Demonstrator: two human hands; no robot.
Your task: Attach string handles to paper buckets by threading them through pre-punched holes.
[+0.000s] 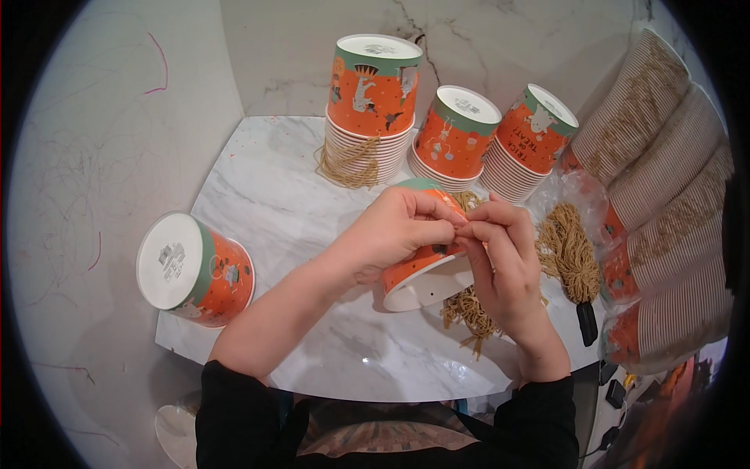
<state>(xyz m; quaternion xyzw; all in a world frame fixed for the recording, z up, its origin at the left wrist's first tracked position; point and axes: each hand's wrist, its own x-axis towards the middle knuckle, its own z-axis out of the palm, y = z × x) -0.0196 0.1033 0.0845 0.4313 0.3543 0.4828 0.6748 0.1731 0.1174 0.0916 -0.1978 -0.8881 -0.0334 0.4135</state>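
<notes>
An orange paper bucket (404,275) with a green band and white inside is tilted on its side over the table, its open mouth toward me. A small dark hole shows near its rim. My left hand (402,227) closes on the bucket's upper side, its thumb and forefinger pinched. My right hand (504,258) meets it there, thumb and fingertips pressed together; what lies between them is too small to make out. Tan cords (473,313) lie in a tangle beneath my right hand. Beside that hand rests a thick tan cord bundle (574,254).
Upside-down bucket stacks stand along the back: a tall stack (373,94) and two shorter ones (461,141) (527,137). A lone upturned bucket (223,273) sits by my left forearm. Long bagged stacks (664,187) line the right side. A black object (587,324) lies at the table's right edge.
</notes>
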